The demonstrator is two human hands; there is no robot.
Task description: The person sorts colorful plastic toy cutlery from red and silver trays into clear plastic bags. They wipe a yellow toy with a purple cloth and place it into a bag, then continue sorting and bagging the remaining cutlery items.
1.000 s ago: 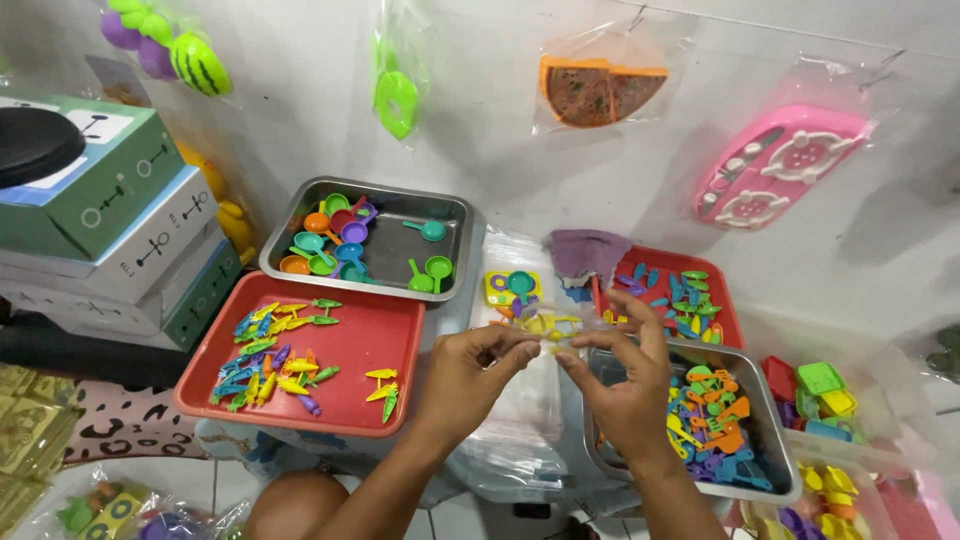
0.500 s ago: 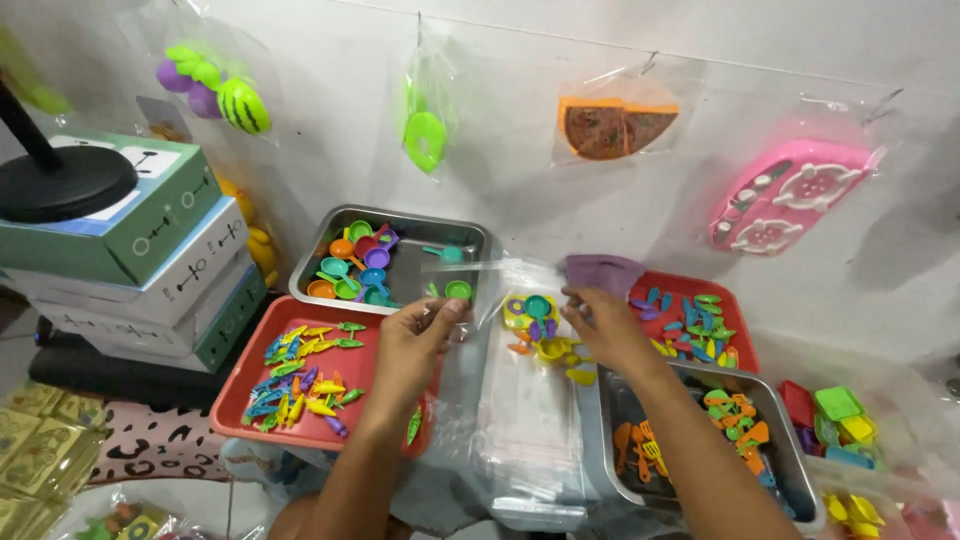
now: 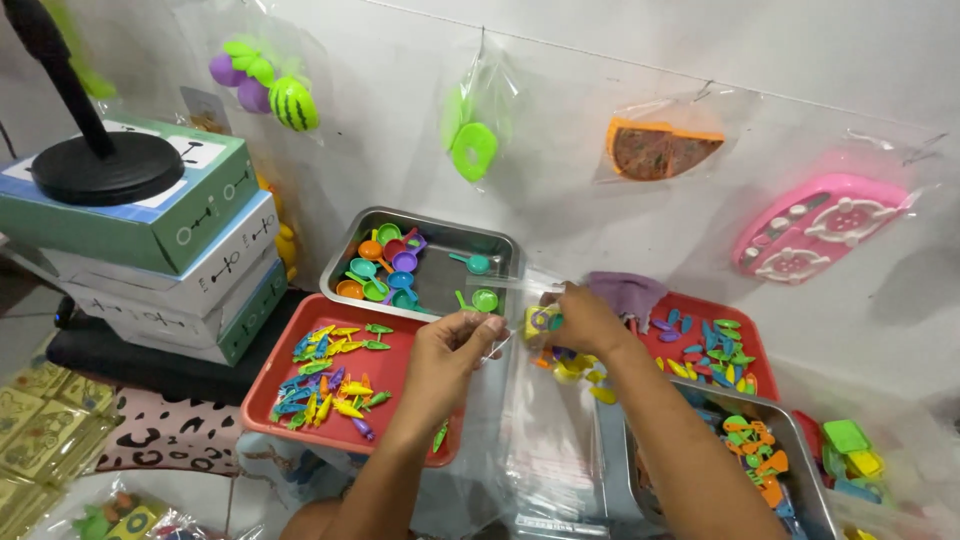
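My left hand (image 3: 452, 352) pinches one side of a clear plastic bag (image 3: 545, 420) that hangs open over the middle of the work area. My right hand (image 3: 585, 318) grips the bag's other side, with small yellow and green toy pieces (image 3: 540, 320) at its fingers by the bag's mouth. More small colourful pieces (image 3: 578, 372) show through the plastic below. Both hands hover between the red tray on the left and the trays on the right.
Red tray (image 3: 275, 385) of small colourful toy pieces at left; metal tray (image 3: 500, 250) with toy pans behind it; another red tray (image 3: 745, 345) and metal tray (image 3: 800, 450) at right. Stacked boxes (image 3: 190, 260) with a black stand base (image 3: 105, 170) at left. Bagged toys hang on the wall.
My hands rose from near my body up toward the wall, spreading the clear bag's mouth. The view shifted left, and my right hand now holds small pieces at the bag's opening.
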